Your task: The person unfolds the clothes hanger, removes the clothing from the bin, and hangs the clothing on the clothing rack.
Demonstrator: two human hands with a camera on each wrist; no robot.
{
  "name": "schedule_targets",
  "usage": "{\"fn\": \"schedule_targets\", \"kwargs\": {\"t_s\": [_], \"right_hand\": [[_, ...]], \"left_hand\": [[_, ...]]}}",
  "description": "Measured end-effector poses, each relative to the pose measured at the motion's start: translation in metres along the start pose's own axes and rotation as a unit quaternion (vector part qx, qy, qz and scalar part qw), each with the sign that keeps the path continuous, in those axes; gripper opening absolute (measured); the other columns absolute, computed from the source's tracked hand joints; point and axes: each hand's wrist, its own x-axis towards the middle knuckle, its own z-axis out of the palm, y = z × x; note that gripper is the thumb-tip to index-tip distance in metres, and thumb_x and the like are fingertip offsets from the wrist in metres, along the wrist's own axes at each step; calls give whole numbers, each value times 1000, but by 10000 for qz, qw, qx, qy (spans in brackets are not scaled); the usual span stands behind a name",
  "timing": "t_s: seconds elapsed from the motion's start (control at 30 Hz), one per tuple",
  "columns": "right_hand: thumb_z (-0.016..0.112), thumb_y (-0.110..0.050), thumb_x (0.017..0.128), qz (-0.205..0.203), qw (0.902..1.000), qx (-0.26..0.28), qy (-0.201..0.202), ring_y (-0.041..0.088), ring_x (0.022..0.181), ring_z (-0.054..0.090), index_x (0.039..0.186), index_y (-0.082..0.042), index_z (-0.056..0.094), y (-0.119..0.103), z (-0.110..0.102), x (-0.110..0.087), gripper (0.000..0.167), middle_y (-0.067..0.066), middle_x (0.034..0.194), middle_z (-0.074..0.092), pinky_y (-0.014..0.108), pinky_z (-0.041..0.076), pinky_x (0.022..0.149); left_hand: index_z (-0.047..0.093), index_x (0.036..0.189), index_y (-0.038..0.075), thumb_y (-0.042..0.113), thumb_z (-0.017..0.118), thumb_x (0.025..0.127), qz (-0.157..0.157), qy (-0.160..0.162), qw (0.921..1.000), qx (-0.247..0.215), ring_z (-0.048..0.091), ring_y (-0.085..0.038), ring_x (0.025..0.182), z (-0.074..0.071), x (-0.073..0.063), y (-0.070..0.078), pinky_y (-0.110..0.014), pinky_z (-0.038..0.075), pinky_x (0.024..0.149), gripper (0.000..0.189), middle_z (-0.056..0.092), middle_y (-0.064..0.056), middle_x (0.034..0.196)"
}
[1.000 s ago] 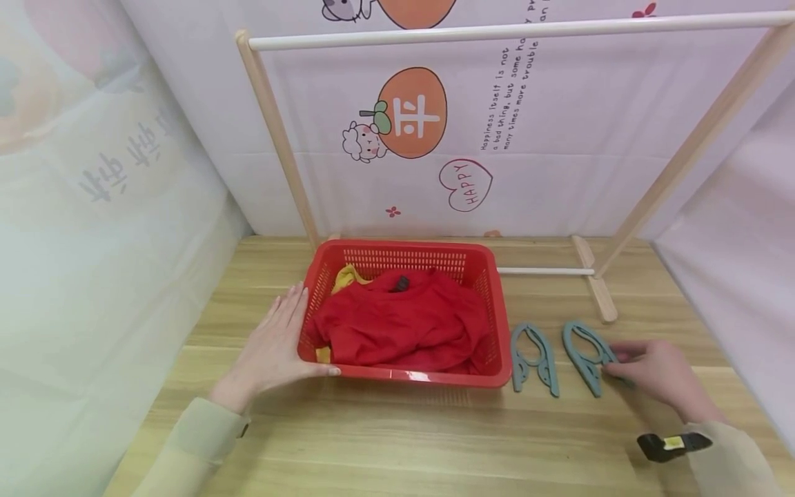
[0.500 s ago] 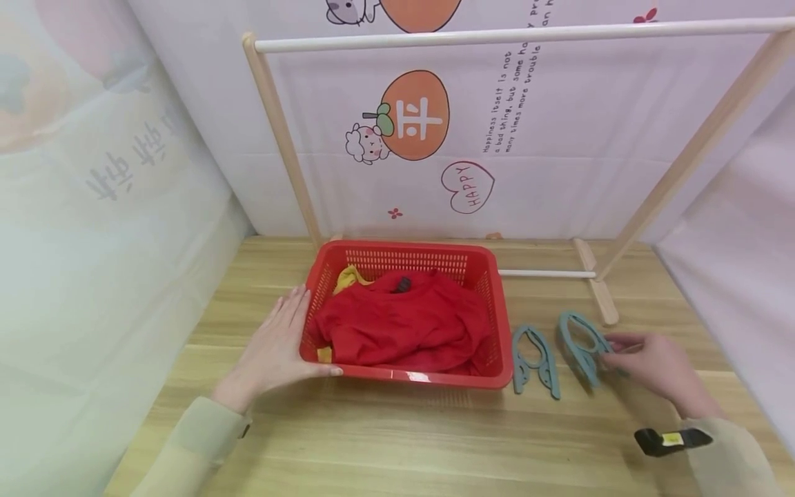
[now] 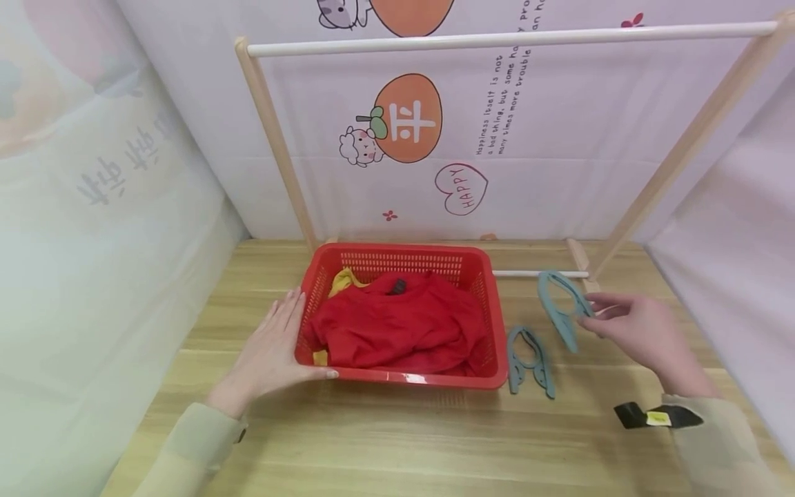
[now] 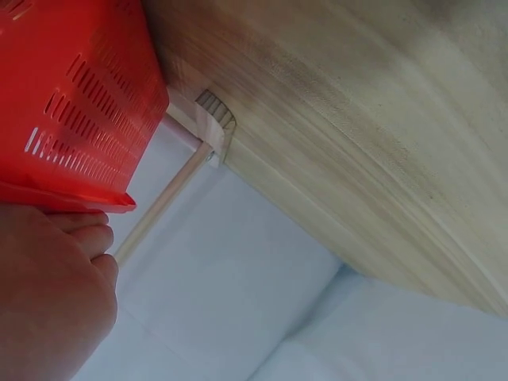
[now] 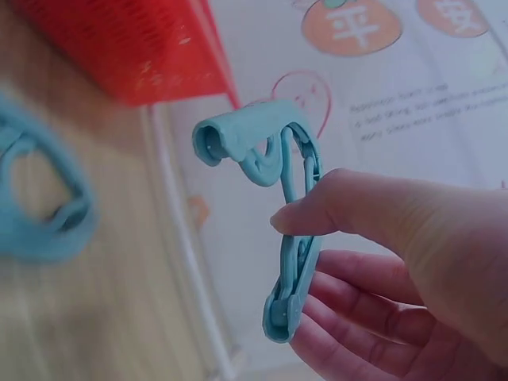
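Observation:
My left hand (image 3: 267, 355) rests against the left side of a red plastic basket (image 3: 491, 324), fingers straight and thumb on the front rim. Inside the basket lies a crumpled red garment (image 3: 397, 321), with bits of yellow cloth (image 3: 345, 280) showing at its left. My right hand (image 3: 646, 335) pinches a folded teal clothes hanger (image 3: 564, 330) between thumb and fingers, raised off the table. In the right wrist view, the thumb presses across the side of this hanger (image 5: 254, 127). A second folded hanger (image 3: 544, 376) lies on the table just right of the basket.
Behind the basket stands a rack with wooden posts (image 3: 273, 138) and a white top rail (image 3: 497, 40). Its wooden foot (image 3: 577, 254) and low white bar (image 3: 515, 274) are on the table's far side. Printed white cloth (image 3: 385, 186) hangs behind and at both sides.
My right hand has lifted the right-hand hanger off the table and moved it up and away from me. The left hand, the basket and the other hanger have stayed in place.

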Motion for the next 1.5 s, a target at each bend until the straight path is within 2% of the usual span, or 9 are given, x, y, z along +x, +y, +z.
{"fn": "schedule_targets", "kwargs": {"t_s": [0.17, 0.37, 0.73, 1.07, 1.27, 1.5], "right_hand": [[83, -42, 85, -3, 9997, 192, 121, 19, 85, 68, 127, -6, 71, -18, 2, 7, 57, 9, 96, 75, 31, 53, 61], [86, -34, 84, -304, 9985, 368, 271, 20, 85, 68, 122, -4, 73, -33, 8, 14, 50, 7, 90, 75, 29, 54, 57], [84, -37, 85, -501, 9979, 397, 67, 29, 90, 69, 123, -5, 72, -56, 16, 29, 51, 8, 95, 74, 34, 55, 62], [86, -26, 85, -719, 9949, 710, -36, 28, 90, 69, 120, -5, 74, -82, 23, 43, 43, 9, 96, 74, 32, 58, 63], [85, -20, 85, -858, 9923, 888, -98, 27, 88, 70, 119, -4, 74, -96, 30, 45, 40, 11, 101, 74, 30, 59, 67], [84, -16, 85, -869, 9909, 998, -249, 25, 88, 70, 121, -4, 73, -107, 40, 44, 40, 10, 101, 74, 33, 60, 72]], "left_hand": [[13, 161, -1, 92, 59, 68, -34, 17, 10000, 4, 9, -35, 154, -1, -2, -1, -47, 11, 123, 139, 14, -19, 167], [15, 161, -2, 92, 60, 68, -30, 76, 10000, -33, 9, -35, 153, -4, -3, 1, -48, 12, 123, 140, 15, -19, 167], [14, 161, -1, 92, 60, 68, -18, 76, 9999, -88, 9, -34, 154, -6, 0, 2, -48, 13, 123, 139, 15, -18, 167], [14, 162, 1, 91, 61, 68, -32, 56, 9999, -119, 9, -34, 154, -7, 2, 3, -49, 14, 123, 138, 15, -17, 167], [14, 163, 4, 91, 61, 67, -137, -25, 9998, -152, 10, -33, 154, -5, 0, 4, -52, 17, 122, 138, 16, -15, 168], [15, 162, 3, 92, 60, 67, -196, -29, 9997, -170, 10, -32, 154, -3, -4, 5, -51, 17, 122, 138, 16, -15, 167]]}}
